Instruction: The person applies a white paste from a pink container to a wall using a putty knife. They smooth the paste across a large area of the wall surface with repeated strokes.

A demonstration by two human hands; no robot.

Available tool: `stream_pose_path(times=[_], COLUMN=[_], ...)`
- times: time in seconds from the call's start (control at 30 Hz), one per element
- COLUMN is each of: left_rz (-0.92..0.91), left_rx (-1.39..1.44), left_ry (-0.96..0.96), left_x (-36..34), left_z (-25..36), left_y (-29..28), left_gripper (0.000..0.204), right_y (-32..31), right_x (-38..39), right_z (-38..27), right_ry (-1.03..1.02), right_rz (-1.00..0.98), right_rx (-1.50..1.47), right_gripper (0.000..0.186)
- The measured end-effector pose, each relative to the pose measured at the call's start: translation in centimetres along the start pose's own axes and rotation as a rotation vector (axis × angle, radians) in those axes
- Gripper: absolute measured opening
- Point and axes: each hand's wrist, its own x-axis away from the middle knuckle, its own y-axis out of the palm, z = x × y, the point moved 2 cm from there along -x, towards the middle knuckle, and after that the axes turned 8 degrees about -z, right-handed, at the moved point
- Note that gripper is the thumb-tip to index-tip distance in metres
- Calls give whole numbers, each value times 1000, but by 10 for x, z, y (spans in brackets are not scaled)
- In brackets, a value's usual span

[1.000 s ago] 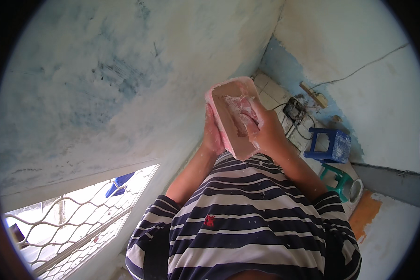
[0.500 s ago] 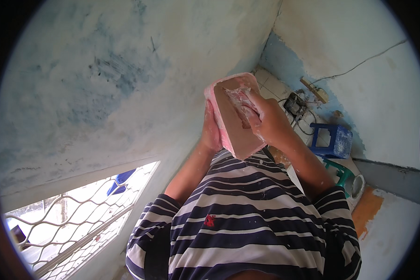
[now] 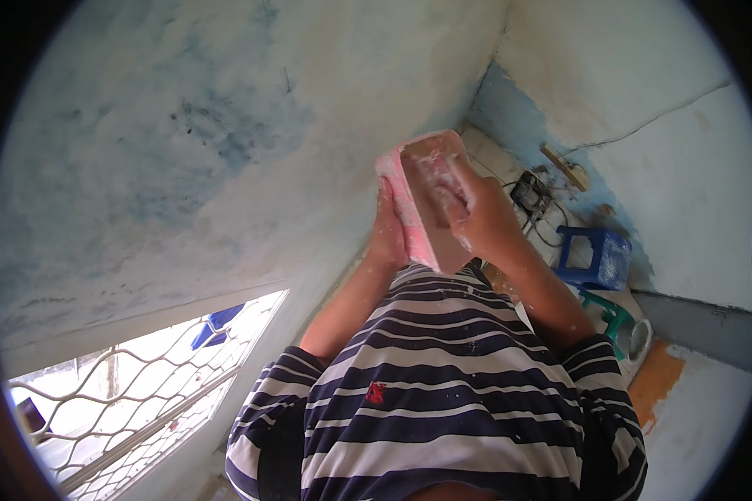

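Observation:
A rectangular pink plastic tub (image 3: 411, 219), smeared with white, is held tilted in front of my chest. My left hand (image 3: 386, 225) grips its left long side, fingers partly hidden beneath it. Inside the tub a greyish-brown surface shows, with wet-looking whitish-pink smears towards the far end. My right hand (image 3: 486, 213) reaches in over the right rim, its fingers curled and coated with white paste. Motion smears those fingertips, and whatever they close on cannot be made out.
A patchy blue-white wall (image 3: 184, 167) rises at the left, above a window grille (image 3: 142, 392). At the right a blue plastic stool (image 3: 597, 255), a green stool (image 3: 610, 317), a dark object with cables (image 3: 530, 192) and a wooden strip (image 3: 565, 167) lie near another wall.
The tub has shifted slightly right and turned a little, so more of its pink left side shows. My right hand has moved within it and is now blurred.

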Motion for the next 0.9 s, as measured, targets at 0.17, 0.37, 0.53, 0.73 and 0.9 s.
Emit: stream_pose_path(times=[0.17,0.37,0.53,0.73,0.9], left_rz=[28,-42,-161,-131,-105], left_rx=[-28,-162,-386,-394,-241], left_ry=[24,348,563,550,402], left_x=[2,0,-9,-5,-4], left_z=[-4,-6,-6,1,-7], left_y=[-4,-10,-14,7,1], left_gripper=[71,74,70,68,67], right_y=[-8,1,6,2,-17], right_x=[-8,-9,-11,-6,-5], right_z=[-5,2,10,5,-7], right_ry=[52,-65,-118,-138,-47], right_rz=[51,187,230,239,26], right_rx=[-23,-266,-543,-456,-202], right_gripper=[44,47,49,48,51])
